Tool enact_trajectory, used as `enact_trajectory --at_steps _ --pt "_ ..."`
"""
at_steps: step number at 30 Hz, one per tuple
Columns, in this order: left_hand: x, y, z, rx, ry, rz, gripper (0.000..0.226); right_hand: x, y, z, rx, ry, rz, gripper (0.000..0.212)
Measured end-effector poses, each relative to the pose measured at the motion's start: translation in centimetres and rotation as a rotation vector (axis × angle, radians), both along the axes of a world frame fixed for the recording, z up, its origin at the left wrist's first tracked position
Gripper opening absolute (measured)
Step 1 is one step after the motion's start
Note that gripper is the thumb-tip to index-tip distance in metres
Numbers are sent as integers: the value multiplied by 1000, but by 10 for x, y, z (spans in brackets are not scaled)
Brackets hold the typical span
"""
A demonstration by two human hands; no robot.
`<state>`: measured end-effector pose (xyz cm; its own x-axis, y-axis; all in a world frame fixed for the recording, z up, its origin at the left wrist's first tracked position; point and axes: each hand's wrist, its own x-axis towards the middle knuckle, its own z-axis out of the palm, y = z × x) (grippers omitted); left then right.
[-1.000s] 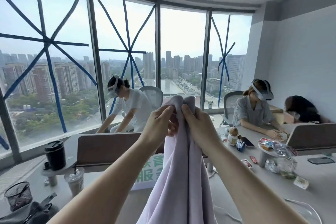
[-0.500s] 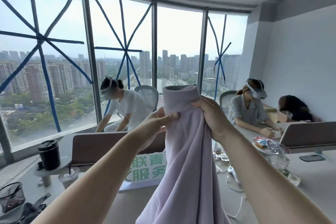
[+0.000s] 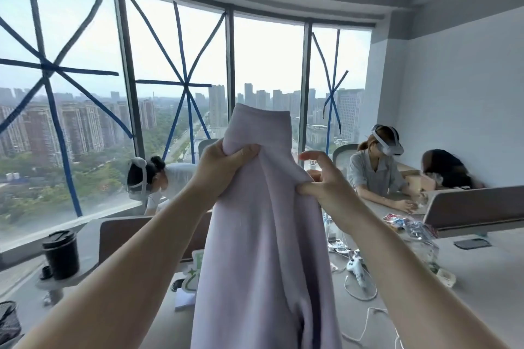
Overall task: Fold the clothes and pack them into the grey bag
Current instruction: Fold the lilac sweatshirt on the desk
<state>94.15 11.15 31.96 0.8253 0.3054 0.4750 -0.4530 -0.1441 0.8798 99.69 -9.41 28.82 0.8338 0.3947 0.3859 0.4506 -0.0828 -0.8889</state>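
1. I've got the pale lilac garment (image 3: 263, 235) up at chest height, and it hangs straight down between my arms, above the counter (image 3: 482, 278).
2. My left hand (image 3: 224, 167) is bunched tight around its upper left edge.
3. My right hand (image 3: 323, 181) pinches a fold on its right side between thumb and curled fingers, with the forefinger lifted free.
4. A black cup (image 3: 61, 253) stands at far left.

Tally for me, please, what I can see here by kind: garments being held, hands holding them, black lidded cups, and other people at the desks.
Lilac garment: 1
Hands, left hand and right hand: 2
Black lidded cup: 1
Other people at the desks: 3
Total: 7
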Motion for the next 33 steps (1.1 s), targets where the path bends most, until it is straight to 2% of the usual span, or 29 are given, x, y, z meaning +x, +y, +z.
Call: enact_trajectory --at_steps 3,5,9,12,14,16,17,19,21,22,24,27,29,30,31,33 --pt "-4 10 6 -48 -17 12 31 -3 1 10 88 -51 46 33" --pt "-8 14 4 -35 -14 19 30 -3 6 2 -8 -38 88 27" --pt "-18 20 -9 -29 26 39 39 -1 14 -44 -220 84 118 47" --pt "-23 28 -15 -1 32 84 38 4 15 -55 -114 57 -23 60" --pt "-27 32 -9 -33 2 75 34 5 12 -43 0 12 -74 42" --pt "-30 36 1 -70 -46 46 26 2 7 -27 82 0 -3 21" --pt "-32 37 6 -78 -68 38 20 3 5 -26 69 20 76 24" --pt "-35 40 14 -97 -95 22 7 6 6 -40 -91 66 181 49" --pt "-36 43 15 -97 -92 2 2 8 10 -65 -275 110 199 69" --pt "-36 44 12 -82 -80 -1 4 7 10 -75 -314 128 203 70" --pt "-35 50 3 -69 -45 7 9 4 7 -83 -280 145 193 55" --pt "-33 64 -9 -163 12 49 10 4 -1 -82 -152 136 172 27" --pt "-34 72 -16 -224 45 72 14 3 -3 -81 -185 74 133 9" --pt "-34 74 -19 -228 61 81 15 3 -1 -81 -216 32 92 5" --pt "-35 75 -21 -233 64 86 14 4 0 -80 -213 -10 45 9" --pt "-36 75 -21 -264 34 96 7 3 1 -78 -86 -12 -37 17"
